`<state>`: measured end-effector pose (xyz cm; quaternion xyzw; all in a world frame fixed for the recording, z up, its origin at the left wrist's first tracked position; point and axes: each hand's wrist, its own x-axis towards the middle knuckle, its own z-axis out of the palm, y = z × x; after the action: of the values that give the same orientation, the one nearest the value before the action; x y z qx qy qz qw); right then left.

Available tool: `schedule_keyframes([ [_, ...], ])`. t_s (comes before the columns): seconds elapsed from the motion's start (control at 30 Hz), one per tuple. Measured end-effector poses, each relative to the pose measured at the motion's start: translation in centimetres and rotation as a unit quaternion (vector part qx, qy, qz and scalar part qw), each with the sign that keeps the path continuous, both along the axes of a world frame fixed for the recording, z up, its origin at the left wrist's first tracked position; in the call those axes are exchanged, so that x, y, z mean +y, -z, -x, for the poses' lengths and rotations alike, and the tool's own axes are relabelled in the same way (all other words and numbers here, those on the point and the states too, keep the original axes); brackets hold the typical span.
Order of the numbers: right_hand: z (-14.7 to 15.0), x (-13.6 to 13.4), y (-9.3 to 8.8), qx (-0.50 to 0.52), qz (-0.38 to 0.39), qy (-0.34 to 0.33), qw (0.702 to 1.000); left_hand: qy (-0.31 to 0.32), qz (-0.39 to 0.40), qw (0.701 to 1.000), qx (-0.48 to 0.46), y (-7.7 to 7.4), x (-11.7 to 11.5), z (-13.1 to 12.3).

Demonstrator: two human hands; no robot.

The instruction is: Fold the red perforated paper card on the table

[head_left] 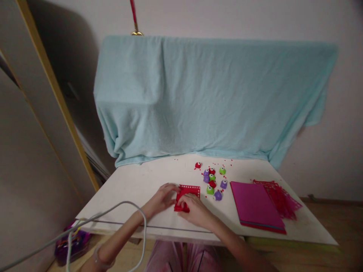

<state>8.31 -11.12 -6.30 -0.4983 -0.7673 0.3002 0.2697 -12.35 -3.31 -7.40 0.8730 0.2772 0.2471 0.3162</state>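
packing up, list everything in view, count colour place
holed sheet: 1, red, by hands
eyed pieces: about ten, red, green, purple, centre
bits: many, red, around pieces
paper stack: 1, magenta top, right
holed sheets: several, red, far right
table: 1, white, centre
cloth: 1, blue, behind table
ornament: 1, gold, above cloth
cable: 1, white, left
object: 1, purple, left floor
trousers: 1, pink, below
left hand: 1, bare, sheet's left side
right hand: 1, bare, on sheet
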Motion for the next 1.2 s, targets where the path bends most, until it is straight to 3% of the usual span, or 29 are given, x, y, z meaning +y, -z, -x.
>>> schedule_keyframes([
  [0.2, 1.0, 0.7, 0.3, 0.035, -0.003, -0.014, 0.999, 0.051, 0.023, 0.998, 0.008, -0.3, 0.7, 0.2],
  [0.47, 1.0, 0.7, 0.7, 0.041, -0.014, -0.037, 0.998, 0.047, 0.041, 0.997, 0.039, 0.9, 0.8, 0.7],
  [0.8, 0.9, 0.1, 0.4, 0.025, -0.027, -0.035, 0.999, 0.054, 0.029, 0.997, 0.038, 1.1, 0.7, 0.8],
  [0.97, 0.9, 0.3, 0.3, 0.007, -0.042, -0.064, 0.997, 0.048, 0.042, 0.997, 0.051, 0.6, 0.5, 0.6],
  [1.2, 0.3, 0.7, 0.2, 0.05, -0.002, -0.083, 0.995, 0.056, 0.061, 0.996, 0.044, -0.7, 0.3, 0.3],
])
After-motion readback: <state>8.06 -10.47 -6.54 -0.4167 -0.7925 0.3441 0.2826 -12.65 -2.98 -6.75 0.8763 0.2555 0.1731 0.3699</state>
